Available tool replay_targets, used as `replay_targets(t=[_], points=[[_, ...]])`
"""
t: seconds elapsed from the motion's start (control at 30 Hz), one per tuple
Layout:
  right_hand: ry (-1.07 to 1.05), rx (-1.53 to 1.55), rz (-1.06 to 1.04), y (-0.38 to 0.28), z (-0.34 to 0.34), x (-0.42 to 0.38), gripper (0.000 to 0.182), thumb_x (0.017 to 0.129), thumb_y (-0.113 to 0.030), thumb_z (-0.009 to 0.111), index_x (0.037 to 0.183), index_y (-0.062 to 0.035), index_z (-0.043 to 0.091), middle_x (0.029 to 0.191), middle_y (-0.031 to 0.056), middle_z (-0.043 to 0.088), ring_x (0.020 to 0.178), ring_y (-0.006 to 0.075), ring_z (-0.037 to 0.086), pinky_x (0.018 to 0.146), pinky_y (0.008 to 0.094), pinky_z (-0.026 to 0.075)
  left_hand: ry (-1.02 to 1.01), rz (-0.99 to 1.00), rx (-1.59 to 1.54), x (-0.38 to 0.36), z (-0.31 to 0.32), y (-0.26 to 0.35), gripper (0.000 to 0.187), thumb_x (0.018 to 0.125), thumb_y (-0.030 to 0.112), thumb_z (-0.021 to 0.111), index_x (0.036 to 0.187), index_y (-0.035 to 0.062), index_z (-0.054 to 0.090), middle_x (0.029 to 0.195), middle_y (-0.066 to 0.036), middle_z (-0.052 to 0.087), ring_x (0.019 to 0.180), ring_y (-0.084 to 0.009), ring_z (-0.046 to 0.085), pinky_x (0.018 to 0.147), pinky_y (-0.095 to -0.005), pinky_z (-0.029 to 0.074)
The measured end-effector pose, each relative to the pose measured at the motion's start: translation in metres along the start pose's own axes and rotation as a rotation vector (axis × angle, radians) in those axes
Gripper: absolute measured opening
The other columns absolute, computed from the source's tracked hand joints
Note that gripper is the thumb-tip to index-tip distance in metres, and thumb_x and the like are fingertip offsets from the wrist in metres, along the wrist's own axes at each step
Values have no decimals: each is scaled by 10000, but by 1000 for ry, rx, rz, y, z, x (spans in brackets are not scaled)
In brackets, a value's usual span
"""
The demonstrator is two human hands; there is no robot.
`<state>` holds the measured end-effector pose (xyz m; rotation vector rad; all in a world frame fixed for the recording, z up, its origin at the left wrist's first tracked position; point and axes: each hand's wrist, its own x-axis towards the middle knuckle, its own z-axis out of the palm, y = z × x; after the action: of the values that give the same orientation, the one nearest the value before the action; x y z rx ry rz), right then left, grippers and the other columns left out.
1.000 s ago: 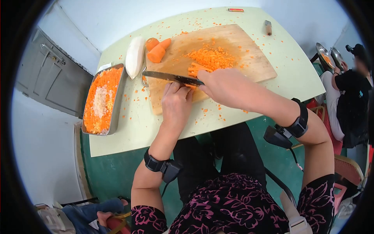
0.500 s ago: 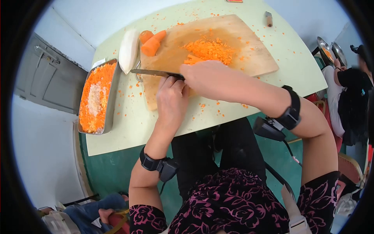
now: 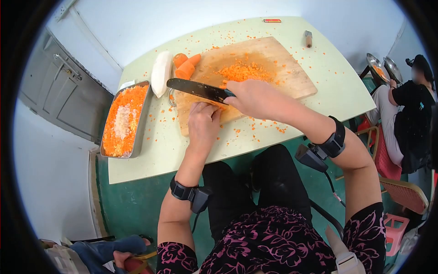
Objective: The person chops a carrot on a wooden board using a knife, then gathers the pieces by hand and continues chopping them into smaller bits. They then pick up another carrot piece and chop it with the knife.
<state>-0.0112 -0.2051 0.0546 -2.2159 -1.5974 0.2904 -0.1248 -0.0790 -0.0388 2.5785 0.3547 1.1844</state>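
Note:
My right hand [image 3: 251, 97] is closed round the handle of a knife [image 3: 196, 89], its broad blade pointing left over the wooden board [image 3: 292, 68]. Just below the blade, my left hand [image 3: 203, 119] presses a piece of carrot [image 3: 218, 105] on the board's near edge, its fingertips curled; the piece is mostly hidden. Chopped carrot [image 3: 244, 72] lies in a heap behind my right hand. Carrot chunks [image 3: 185, 70] rest at the board's far left corner, beside a long white radish [image 3: 161, 74].
A metal tray [image 3: 144, 119] of chopped carrot with a pale heap stands at the table's left. A peeler-like tool [image 3: 309, 39] and a red item [image 3: 272, 20] lie at the back. Another person [image 3: 413, 100] sits at right; someone's legs [image 3: 109, 251] show lower left.
The knife has risen off the carrot piece, and its blade now shows its broad side. My right hand has shifted slightly right. The whole view has moved a little.

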Motion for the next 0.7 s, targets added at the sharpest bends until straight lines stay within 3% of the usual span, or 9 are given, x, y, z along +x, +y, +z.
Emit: replay_targets(t=[0.17,0.37,0.7], points=[[63,-66,-52,2,18,-11,249,905,-242,492,875,5,484,654,194,575,655,370,588,602,453,456,25,47,21,-1,0,2,94,641,-5,687,735,0,676,766,-99,630,769,-264,567,686,-343,478],[41,54,73,-5,13,-12,258,918,-225,461,863,27,468,660,212,570,653,376,580,599,463,445,20,63,30,-3,3,0,104,645,-4,688,749,4,676,761,-87,625,760,-245,566,679,-331,477],[32,15,19,0,20,-13,236,909,-193,468,846,34,457,649,221,559,666,389,575,597,468,438,27,73,8,-2,1,3,91,664,-21,679,754,-7,674,778,-93,643,753,-251,576,671,-328,478]])
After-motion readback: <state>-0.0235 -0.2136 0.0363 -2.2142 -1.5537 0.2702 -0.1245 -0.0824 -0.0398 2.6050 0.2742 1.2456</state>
